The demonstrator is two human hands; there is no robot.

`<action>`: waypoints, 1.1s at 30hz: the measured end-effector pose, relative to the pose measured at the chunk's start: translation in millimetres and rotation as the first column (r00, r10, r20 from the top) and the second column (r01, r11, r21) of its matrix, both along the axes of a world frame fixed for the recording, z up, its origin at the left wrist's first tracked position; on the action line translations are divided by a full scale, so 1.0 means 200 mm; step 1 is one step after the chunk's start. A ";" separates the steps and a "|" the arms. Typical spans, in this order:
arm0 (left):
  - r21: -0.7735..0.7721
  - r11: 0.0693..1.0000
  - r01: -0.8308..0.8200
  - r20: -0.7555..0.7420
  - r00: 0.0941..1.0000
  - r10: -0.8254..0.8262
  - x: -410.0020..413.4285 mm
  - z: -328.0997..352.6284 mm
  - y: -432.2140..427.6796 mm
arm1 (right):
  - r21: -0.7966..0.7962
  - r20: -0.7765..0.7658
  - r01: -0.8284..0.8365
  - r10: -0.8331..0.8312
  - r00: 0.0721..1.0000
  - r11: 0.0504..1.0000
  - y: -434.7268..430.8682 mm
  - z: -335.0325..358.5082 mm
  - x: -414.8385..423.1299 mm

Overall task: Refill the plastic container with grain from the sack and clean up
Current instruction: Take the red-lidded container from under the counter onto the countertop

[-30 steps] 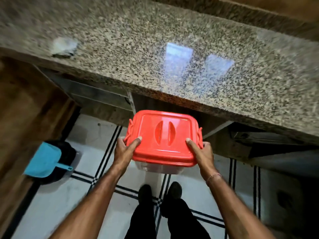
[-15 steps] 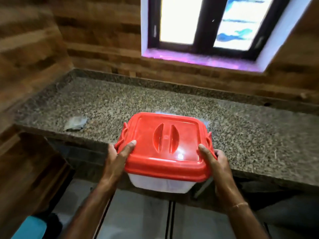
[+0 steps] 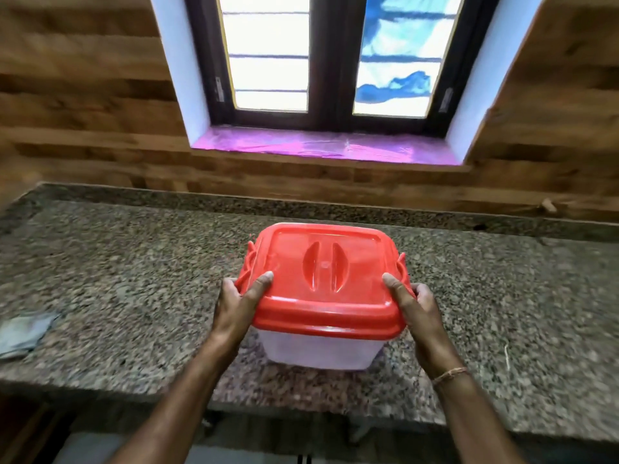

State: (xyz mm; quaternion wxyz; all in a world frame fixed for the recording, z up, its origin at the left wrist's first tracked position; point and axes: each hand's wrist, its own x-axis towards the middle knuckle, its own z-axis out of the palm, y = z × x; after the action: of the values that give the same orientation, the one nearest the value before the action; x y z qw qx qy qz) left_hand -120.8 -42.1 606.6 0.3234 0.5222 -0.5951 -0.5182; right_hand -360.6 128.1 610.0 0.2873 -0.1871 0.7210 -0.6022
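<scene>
My left hand and right hand clamped on opposite sides of the plastic container, red lid shut, contents unclear through cloudy walls, container over the granite counter, grey cloth far left of it

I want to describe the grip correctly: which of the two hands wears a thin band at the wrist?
The right hand. A thin orange wrist band circles its wrist, while the left hand has a bare wrist.
</scene>
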 end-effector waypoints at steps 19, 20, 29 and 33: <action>0.083 0.993 0.086 0.136 0.986 -0.096 -0.39 -0.08 -0.43 | 0.349 -0.285 -0.051 0.158 0.946 0.936 -0.41 -0.07 -0.47; 0.106 0.992 0.067 0.119 0.990 -0.079 -0.38 -0.09 -0.46 | 0.354 -0.293 -0.048 0.159 0.943 0.934 -0.42 -0.07 -0.47; 0.340 0.939 0.052 -0.112 0.994 -0.015 -0.32 -0.19 -0.52 | 0.339 -0.254 -0.070 0.163 0.953 0.938 -0.44 -0.02 -0.44; 0.212 0.955 0.209 -0.209 0.964 -0.165 -0.42 -0.06 -0.53 | 0.408 -0.270 0.028 0.091 0.958 0.913 -0.46 -0.04 -0.43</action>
State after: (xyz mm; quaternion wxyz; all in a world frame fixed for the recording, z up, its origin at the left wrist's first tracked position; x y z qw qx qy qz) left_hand -204.6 -147.8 594.2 0.2645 0.4458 -0.5440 -0.6598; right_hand -446.1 36.0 602.2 0.2235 -0.2193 0.8610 -0.4009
